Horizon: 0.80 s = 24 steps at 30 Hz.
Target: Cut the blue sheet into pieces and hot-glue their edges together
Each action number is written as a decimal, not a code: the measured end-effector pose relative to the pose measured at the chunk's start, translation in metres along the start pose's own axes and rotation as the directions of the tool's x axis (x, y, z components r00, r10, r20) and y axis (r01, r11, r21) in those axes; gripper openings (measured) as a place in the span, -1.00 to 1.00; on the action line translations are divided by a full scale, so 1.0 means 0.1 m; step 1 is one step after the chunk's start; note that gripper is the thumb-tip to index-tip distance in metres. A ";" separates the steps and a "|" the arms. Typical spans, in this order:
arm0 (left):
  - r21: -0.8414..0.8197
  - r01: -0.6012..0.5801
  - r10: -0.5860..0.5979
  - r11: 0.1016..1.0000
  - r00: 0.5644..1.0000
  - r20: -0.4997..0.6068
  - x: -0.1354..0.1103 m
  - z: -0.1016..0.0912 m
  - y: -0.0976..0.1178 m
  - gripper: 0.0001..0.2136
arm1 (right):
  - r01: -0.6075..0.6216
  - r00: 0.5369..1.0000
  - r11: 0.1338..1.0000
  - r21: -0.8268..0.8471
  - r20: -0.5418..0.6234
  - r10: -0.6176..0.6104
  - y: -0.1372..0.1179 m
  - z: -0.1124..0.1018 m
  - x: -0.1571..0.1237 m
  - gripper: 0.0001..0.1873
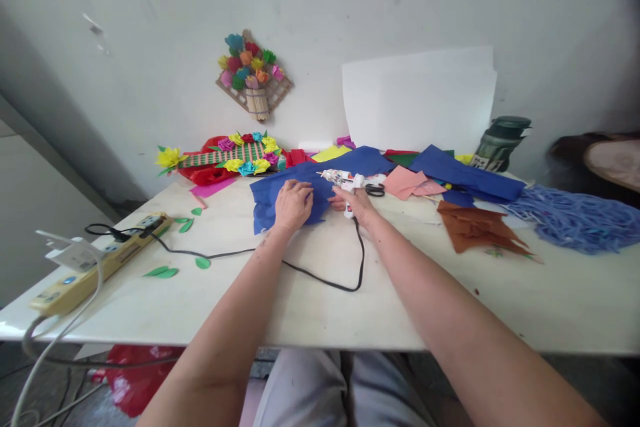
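Note:
My left hand (295,205) rests on the blue crepe paper (267,197), its fingers curled in and pressed together. Whatever may be in those fingers is hidden. A white hot glue gun (349,180) is in my right hand (357,205), with fingers and thumb around the handle. Its nozzle points left, above the blue paper, and a black cord (361,260) trails from the handle. Just behind the gun lie scissors with black handles (375,190). Pink paper pieces (404,181) are to the right.
A power strip (100,263) and green paper leaves (203,263) occupy the left side. Behind them lies a flower-trimmed woven piece (225,156). On the right are brown paper (475,227), blue yarn (583,220) and a dark green bottle (503,143). The cord crosses the table (395,310).

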<state>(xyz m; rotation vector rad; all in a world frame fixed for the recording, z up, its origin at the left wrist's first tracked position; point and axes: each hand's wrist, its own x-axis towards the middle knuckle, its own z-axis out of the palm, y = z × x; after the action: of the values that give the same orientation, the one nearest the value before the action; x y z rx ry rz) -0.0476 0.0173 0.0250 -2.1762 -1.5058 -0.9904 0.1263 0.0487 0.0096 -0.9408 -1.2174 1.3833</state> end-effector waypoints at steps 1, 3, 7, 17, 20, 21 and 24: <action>0.023 -0.034 0.033 0.999 0.999 0.010 0.02 0.03 0.01 -0.73 | 0.005 1.000 1.000 0.018 -0.012 -0.005 0.02 0.00 0.01 -0.72; 0.068 -0.086 0.084 0.994 0.996 0.037 0.05 0.09 0.04 -0.71 | 0.018 0.999 0.998 0.063 -0.035 -0.016 0.05 0.00 0.02 -0.69; 0.132 -0.135 0.123 0.982 0.988 0.099 0.08 0.18 0.09 -0.68 | 0.009 0.997 0.991 0.133 -0.081 0.002 0.07 0.00 0.03 -0.70; 0.172 -0.216 0.188 0.961 0.968 0.167 0.05 0.24 0.11 -0.63 | -0.006 0.994 0.990 0.140 -0.111 0.022 0.07 0.02 0.03 -0.75; 0.178 -0.237 0.204 0.955 0.961 0.184 0.04 0.25 0.11 -0.63 | 0.001 0.992 0.990 0.143 -0.123 0.017 0.08 0.03 0.03 -0.78; 0.182 -0.239 0.206 0.954 0.961 0.184 0.03 0.25 0.11 -0.62 | 0.002 0.992 0.990 0.143 -0.122 0.016 0.08 0.03 0.03 -0.78; 0.189 -0.238 0.208 0.953 0.964 0.164 0.01 0.23 0.12 -0.61 | -0.005 0.993 0.989 0.150 -0.118 0.023 0.07 0.03 0.03 -0.77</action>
<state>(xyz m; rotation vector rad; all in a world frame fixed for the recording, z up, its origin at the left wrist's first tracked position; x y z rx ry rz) -0.0287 0.0272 0.0112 -2.2420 -1.3160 -0.5878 0.1214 0.0515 0.0031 -0.9146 -1.0049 1.3890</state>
